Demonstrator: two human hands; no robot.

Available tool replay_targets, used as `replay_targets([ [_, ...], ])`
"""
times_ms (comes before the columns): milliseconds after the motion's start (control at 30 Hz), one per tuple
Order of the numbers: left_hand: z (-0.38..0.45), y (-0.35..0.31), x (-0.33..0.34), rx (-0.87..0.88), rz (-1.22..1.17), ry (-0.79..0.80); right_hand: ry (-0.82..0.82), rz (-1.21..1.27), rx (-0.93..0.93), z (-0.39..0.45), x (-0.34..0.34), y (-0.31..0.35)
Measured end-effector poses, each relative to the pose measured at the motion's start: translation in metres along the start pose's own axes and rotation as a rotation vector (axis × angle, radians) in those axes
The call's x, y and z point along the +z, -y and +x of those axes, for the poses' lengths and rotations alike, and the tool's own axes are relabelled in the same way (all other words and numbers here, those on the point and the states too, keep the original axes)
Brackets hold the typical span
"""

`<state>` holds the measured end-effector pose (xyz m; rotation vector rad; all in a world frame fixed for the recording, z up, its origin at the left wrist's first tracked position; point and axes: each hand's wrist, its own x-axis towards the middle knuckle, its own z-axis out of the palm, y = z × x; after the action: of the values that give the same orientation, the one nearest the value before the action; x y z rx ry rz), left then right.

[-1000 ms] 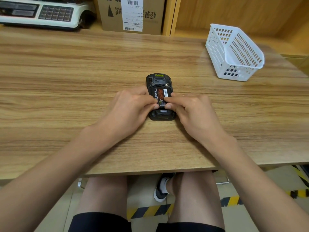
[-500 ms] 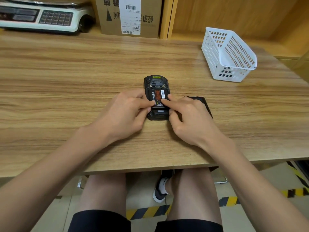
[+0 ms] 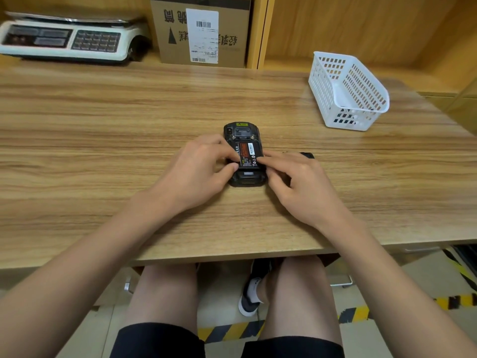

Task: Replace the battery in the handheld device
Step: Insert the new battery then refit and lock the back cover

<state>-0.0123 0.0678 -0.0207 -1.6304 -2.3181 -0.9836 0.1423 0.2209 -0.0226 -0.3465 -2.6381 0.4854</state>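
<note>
A black handheld device [image 3: 244, 130] lies face down in the middle of the wooden table [image 3: 103, 130], its back cover off. In its open bay sits a battery [image 3: 247, 151] with an orange label. My left hand [image 3: 196, 171] grips the device's left side, with finger and thumb on the battery's left edge. My right hand [image 3: 304, 187] presses its index fingertip on the battery's lower right, thumb beside the device's right edge. Behind my right hand lies a black cover [image 3: 306, 155], mostly hidden.
A white slotted basket [image 3: 346, 91] stands at the back right of the table. At the back left is a weighing scale [image 3: 64, 40], with a cardboard box [image 3: 201, 32] beside it. The table's front edge is near my knees.
My right hand has shifted a little toward me, uncovering a corner of the black cover behind it. Both hands' fingertips have stayed on the battery in the device.
</note>
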Motion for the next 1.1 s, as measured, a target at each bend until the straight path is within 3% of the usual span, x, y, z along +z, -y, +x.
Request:
replay_targets([
  [200, 0.011, -0.024, 0.009, 0.056, 0.022, -0.009, -0.199, 0.023, 0.077, -0.011, -0.030, -0.020],
  [300, 0.019, -0.044, 0.021, 0.122, 0.038, 0.031, -0.223, 0.008, 0.163, -0.017, -0.044, -0.033],
  [500, 0.034, -0.068, 0.044, 0.192, 0.128, 0.120, -0.137, -0.047, 0.336, -0.030, -0.050, -0.066],
  [667, 0.038, -0.072, 0.051, 0.195, 0.164, 0.183, -0.058, -0.096, 0.274, -0.034, -0.046, -0.083],
  [1100, 0.039, -0.071, 0.056, 0.209, 0.136, 0.225, -0.030, 0.057, 0.222, -0.032, -0.050, -0.084],
])
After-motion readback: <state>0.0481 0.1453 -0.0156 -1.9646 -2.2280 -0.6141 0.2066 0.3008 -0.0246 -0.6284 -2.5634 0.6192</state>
